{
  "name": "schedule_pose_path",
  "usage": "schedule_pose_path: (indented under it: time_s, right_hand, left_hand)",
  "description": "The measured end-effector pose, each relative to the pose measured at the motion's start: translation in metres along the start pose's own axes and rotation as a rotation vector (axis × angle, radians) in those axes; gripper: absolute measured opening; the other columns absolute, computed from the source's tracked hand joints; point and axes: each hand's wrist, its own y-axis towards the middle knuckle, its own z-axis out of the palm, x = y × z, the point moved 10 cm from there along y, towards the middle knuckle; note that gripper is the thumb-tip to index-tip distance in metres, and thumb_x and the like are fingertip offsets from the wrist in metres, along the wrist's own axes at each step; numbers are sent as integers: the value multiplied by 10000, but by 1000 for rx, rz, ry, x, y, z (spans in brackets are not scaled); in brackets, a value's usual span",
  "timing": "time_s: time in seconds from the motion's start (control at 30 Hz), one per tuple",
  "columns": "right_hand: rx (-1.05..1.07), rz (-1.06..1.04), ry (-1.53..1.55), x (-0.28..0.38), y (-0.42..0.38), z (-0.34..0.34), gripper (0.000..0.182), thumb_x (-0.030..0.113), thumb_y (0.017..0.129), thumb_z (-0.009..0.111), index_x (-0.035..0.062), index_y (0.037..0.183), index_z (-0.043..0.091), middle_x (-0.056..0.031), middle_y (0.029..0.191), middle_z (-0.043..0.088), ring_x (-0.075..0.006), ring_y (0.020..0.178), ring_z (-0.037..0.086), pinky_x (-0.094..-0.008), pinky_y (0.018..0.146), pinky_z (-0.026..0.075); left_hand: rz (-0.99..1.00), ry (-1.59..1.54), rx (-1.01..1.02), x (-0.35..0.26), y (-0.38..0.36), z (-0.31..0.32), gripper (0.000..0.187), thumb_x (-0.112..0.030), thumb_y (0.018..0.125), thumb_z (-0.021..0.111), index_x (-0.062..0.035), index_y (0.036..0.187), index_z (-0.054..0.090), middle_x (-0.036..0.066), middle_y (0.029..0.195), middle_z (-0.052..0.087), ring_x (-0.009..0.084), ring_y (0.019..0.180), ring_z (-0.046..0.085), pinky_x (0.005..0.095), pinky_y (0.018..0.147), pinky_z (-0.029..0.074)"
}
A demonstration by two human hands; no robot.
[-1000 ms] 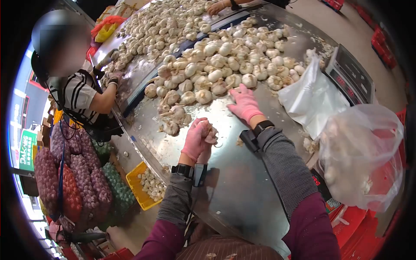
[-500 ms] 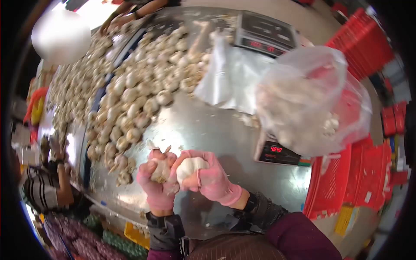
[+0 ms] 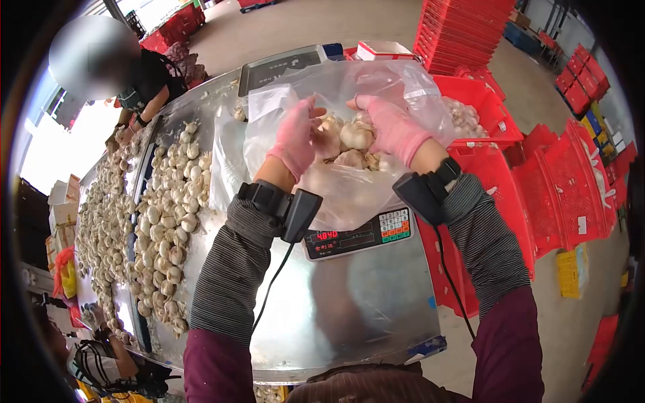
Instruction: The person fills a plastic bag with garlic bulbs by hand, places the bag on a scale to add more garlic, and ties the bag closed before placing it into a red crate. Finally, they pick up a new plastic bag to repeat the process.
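Both my hands wear pink gloves and reach into the mouth of a clear plastic bag [image 3: 349, 195] that stands on a scale [image 3: 356, 236]. My left hand [image 3: 294, 138] holds a garlic bulb [image 3: 329, 127] at its fingertips, just over the bulbs in the bag. My right hand [image 3: 395, 127] holds a bigger white garlic bulb [image 3: 356, 136] beside it. The two hands are close together, palms facing each other. The scale's red display reads 4840. Black devices with cables are strapped to both wrists.
A steel table [image 3: 363, 302] carries long piles of garlic [image 3: 161, 221] on its left side. Loose plastic bags [image 3: 225, 161] lie behind the scale, near a second scale [image 3: 282, 64]. Red crates [image 3: 571, 174] stand right. One person [image 3: 144, 87] works far left, another [image 3: 101, 356] near left.
My right hand picked a bulb from the pile, then both hands carried their bulbs right and up into the bag on the scale. My head turned right.
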Motion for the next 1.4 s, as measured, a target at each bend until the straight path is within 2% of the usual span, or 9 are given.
schedule_pose_path:
  time_s: [0.33, 0.4, 0.5, 0.6, 0.67, 0.8, 1.0, 1.27, 1.4]
  right_hand:
    - [-258, -1051, 109, 166, -196, -32, 307, 209, 850, 584, 35, 1103, 595, -66, 917, 663, -239, 835, 638, -253, 805, 494]
    - [-301, -1084, 75, 166, -204, -16, 298, 204, 844, 584, 35, 1090, 601, -65, 904, 661, -237, 821, 637, -259, 791, 497]
    - [-511, -1198, -31, 163, -230, 11, 274, 188, 827, 583, 34, 1050, 618, -62, 867, 654, -231, 778, 636, -276, 749, 508]
    - [-753, -1293, -150, 156, -255, 23, 250, 173, 810, 583, 33, 1010, 635, -60, 830, 647, -225, 735, 634, -293, 706, 518]
    - [-333, -1869, -966, 120, -254, 96, 247, 182, 786, 588, 49, 981, 660, -89, 845, 663, -222, 727, 640, -315, 655, 518]
    - [-1294, -1115, -2060, 67, -58, -7, 659, 266, 777, 650, 242, 1384, 395, -111, 1392, 361, -357, 1306, 305, -670, 887, 347]
    - [-383, 47, -80, -30, 66, -160, 315, 145, 826, 612, 30, 1113, 553, -140, 890, 597, -258, 688, 565, -408, 605, 471]
    - [-410, -1862, -1103, 123, -214, 82, 227, 219, 838, 634, 51, 990, 617, -78, 858, 635, -217, 739, 608, -362, 693, 511]
    - [-765, -1842, -1175, 115, -292, 161, 132, 105, 770, 600, 17, 681, 559, -90, 599, 505, -176, 567, 535, -355, 532, 425]
  left_hand:
    - [475, -541, -119, -167, -171, 14, 243, -214, 927, 484, -9, 972, 607, 141, 1057, 595, 277, 1016, 565, 405, 892, 458]
    - [297, -803, 1102, -189, -184, 49, 312, -253, 974, 433, 10, 945, 598, 150, 1045, 605, 276, 1011, 572, 395, 887, 475]
    - [712, -544, -450, -188, -225, 16, 293, -250, 940, 512, 21, 971, 620, 136, 1000, 635, 235, 975, 589, 348, 869, 477]
    - [957, 410, 692, -218, -197, 26, 229, -153, 952, 454, 14, 1010, 599, 150, 961, 650, 258, 936, 612, 364, 864, 470]
    - [1334, 1097, -142, -185, -206, 60, 314, -269, 822, 653, 5, 962, 591, 132, 844, 638, 249, 769, 628, 322, 759, 495]
    - [793, 1737, -930, -79, -113, 0, 810, -85, 732, 571, -227, 1467, 262, 240, 1515, 171, 480, 1403, 71, 714, 1043, 61]
    - [242, 1214, -741, -23, -51, -143, 567, -282, 793, 658, -101, 1304, 492, 211, 1041, 631, 352, 1001, 609, 387, 878, 473]
    - [764, 749, -594, -158, -179, -166, 229, -181, 832, 652, 6, 961, 682, 1, 806, 616, 85, 716, 519, 225, 635, 401]
    - [752, 570, -388, -206, -251, -235, 349, -92, 865, 517, 61, 1168, 599, 18, 938, 651, 39, 750, 503, 171, 674, 395]
